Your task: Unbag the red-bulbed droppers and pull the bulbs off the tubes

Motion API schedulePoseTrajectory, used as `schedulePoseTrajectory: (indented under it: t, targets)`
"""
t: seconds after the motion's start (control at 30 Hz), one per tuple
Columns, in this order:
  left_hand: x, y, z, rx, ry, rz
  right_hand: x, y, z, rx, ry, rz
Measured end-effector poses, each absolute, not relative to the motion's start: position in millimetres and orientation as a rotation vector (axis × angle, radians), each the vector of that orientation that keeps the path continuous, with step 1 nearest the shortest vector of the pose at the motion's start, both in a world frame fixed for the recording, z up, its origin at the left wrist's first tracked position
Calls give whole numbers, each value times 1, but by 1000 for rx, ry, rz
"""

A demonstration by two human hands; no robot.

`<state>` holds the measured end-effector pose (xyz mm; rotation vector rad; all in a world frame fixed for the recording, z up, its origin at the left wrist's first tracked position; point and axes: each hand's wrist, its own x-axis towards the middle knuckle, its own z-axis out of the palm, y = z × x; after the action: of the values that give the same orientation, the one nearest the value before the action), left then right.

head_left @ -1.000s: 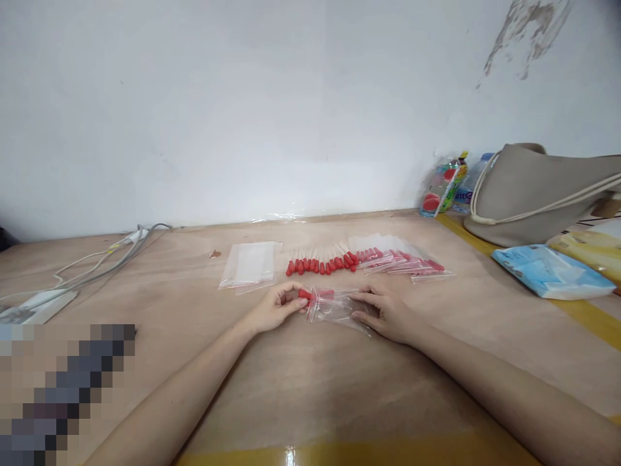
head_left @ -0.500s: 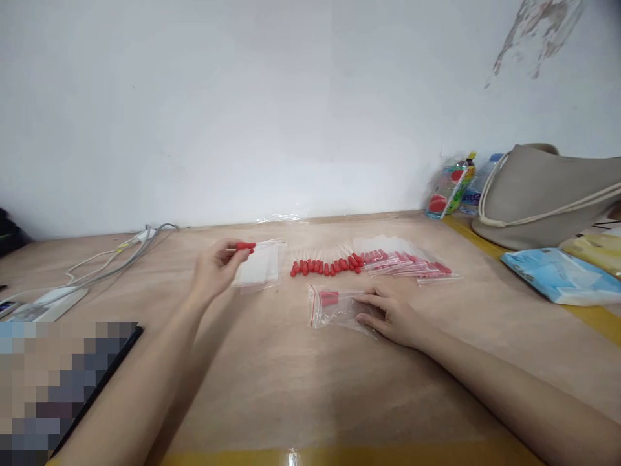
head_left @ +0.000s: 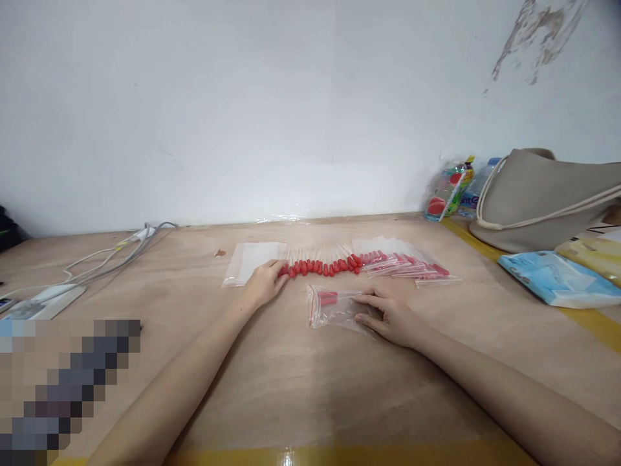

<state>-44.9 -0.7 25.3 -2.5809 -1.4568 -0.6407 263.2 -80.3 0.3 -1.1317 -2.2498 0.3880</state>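
Touching red-ended droppers (head_left: 317, 266) now, left hand (head_left: 264, 283); earlier raised near bags (head_left: 256, 256).

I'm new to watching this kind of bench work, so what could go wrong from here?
The left hand is at the left end of the tightly packed row of red-ended pieces, so it might nudge neighbours out of line.

The red contents lie near the zip-edged end of the clear bag; if that end is open, they could slip out when tipped.

The right hand touches only the bag's other end, so the thin film may shift or crumple.
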Motion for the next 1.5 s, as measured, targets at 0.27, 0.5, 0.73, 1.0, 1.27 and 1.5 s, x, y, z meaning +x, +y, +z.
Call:
schedulePoseTrajectory:
  t: [0.27,0.5,0.73,1.0,1.27,1.5]
  targets:
    - [-17,-57,21,-2696,-1355,-1241,263,-80,1,-1109,-2249,405]
    - [13,-71,18,-2933,-1635,-1207,266,-77,-3,-1130,-2207,256]
    - [20,-57,18,-3080,-1652,-1147,269,-75,-2,-1120,-2347,280]
    - [20,-57,13,-3059,-1693,-1155,278,-71,3,-1001,-2459,376]
    - [21,-60,11,-3160,-1627,-1127,271,-75,-2,-1054,-2270,290]
    - [14,-63,15,-3220,-1593,-1178,262,-86,-1,-1162,-2276,241]
